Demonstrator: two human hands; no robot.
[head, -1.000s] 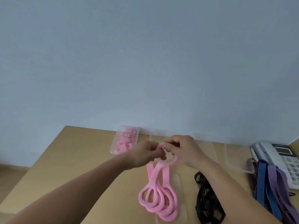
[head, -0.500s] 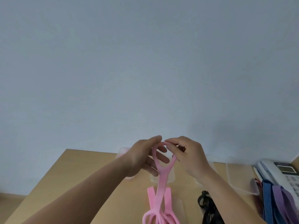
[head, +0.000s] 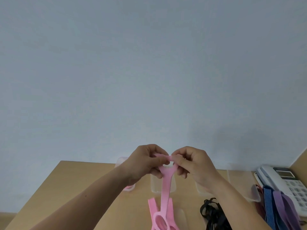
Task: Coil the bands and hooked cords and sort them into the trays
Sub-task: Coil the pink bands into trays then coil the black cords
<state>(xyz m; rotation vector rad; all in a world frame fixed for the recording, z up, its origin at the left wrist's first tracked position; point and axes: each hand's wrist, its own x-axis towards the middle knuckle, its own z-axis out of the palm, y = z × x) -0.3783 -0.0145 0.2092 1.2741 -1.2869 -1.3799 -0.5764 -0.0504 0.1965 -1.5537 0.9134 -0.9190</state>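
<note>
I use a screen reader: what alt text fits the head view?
The left hand and right hand pinch the top loop of a pink band above a wooden table. Clear trays, black cords, striped bands and a white phone lie on it.

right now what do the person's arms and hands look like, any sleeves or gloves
The left hand and right hand are bare: no gloves, rings or watch visible. Both arms are bare, no sleeves in frame; the left forearm has a small dark spot.
</note>
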